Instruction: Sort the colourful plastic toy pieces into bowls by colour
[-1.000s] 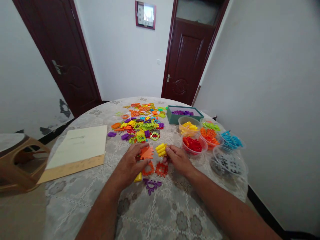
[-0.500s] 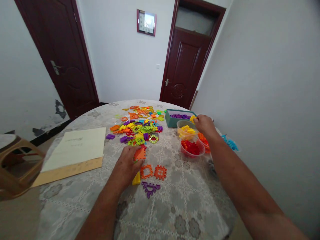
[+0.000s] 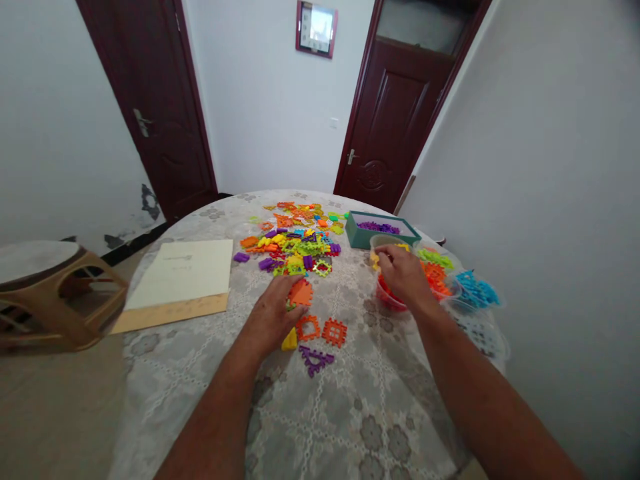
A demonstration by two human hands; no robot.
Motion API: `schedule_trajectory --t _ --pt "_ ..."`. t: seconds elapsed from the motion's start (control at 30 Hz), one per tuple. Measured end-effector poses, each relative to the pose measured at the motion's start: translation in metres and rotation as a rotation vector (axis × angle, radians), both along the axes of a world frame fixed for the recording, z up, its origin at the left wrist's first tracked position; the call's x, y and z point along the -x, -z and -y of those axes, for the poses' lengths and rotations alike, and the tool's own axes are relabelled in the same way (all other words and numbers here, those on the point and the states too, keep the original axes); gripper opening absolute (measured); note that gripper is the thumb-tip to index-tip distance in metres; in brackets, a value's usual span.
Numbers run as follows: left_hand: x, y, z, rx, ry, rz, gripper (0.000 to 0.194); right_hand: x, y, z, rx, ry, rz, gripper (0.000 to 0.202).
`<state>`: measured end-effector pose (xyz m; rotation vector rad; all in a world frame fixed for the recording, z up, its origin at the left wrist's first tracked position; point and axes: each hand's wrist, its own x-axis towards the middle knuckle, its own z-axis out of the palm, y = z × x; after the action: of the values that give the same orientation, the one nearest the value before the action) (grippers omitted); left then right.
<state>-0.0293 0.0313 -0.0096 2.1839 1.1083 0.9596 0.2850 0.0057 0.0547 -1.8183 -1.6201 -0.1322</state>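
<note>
My left hand (image 3: 274, 312) is closed on an orange square piece (image 3: 301, 293) just in front of the mixed pile of plastic pieces (image 3: 300, 247). Near it lie an orange frame piece (image 3: 309, 329), an orange window piece (image 3: 335, 332), a purple triangle (image 3: 315, 360) and a yellow piece (image 3: 289, 340). My right hand (image 3: 404, 272) is over the bowl of yellow pieces (image 3: 384, 241) and the bowl of red pieces (image 3: 389, 299), its fingers pressed together. A bit of yellow shows at its fingertips, perhaps a piece in the bowl behind; I cannot make out what it holds.
A green box (image 3: 359, 239) holds purple pieces. On the right are bowls of orange pieces (image 3: 436, 279) and blue pieces (image 3: 477, 291). Paper sheets (image 3: 187, 273) lie at the left of the round table (image 3: 200, 360). A stool (image 3: 80, 300) stands beyond the left edge.
My right hand has come down and nearer from beside the green box to the bowls. My left hand still holds the orange square. The view has shifted, showing more of the stool.
</note>
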Motion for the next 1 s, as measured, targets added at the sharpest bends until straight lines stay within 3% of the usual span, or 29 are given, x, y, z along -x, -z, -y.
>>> schedule_trajectory --t 0.17,0.3,0.4,0.53,0.7,0.8,0.87,1.0 --pt "-0.001 -0.010 0.007 0.003 0.063 0.020 0.063 0.075 0.044 0.022 0.286 -0.356 -0.573 0.035" --pt "-0.002 -0.002 0.009 0.038 0.168 0.027 0.069 0.109 0.065 0.024 0.390 -0.456 -0.913 0.044" --pt "-0.001 0.003 0.010 0.046 0.222 0.004 0.072 0.114 0.071 0.026 0.376 -0.490 -0.997 0.038" --pt "0.003 0.003 0.008 0.077 0.221 -0.065 0.076 0.100 0.065 0.031 0.253 -0.434 -0.904 0.027" --pt "0.006 0.011 0.003 -0.031 0.176 -0.276 0.061 0.075 0.037 0.045 0.111 -0.333 -0.677 0.022" --pt "0.005 0.017 0.001 0.000 0.146 -0.367 0.052 0.056 0.021 0.054 0.043 -0.252 -0.655 0.027" --pt "0.003 0.018 0.001 0.023 0.142 -0.391 0.049 0.036 0.012 0.058 -0.006 -0.176 -0.602 0.031" --pt "0.002 0.015 0.002 0.049 0.159 -0.429 0.044 -0.023 -0.005 0.063 -0.067 0.019 -0.282 0.033"
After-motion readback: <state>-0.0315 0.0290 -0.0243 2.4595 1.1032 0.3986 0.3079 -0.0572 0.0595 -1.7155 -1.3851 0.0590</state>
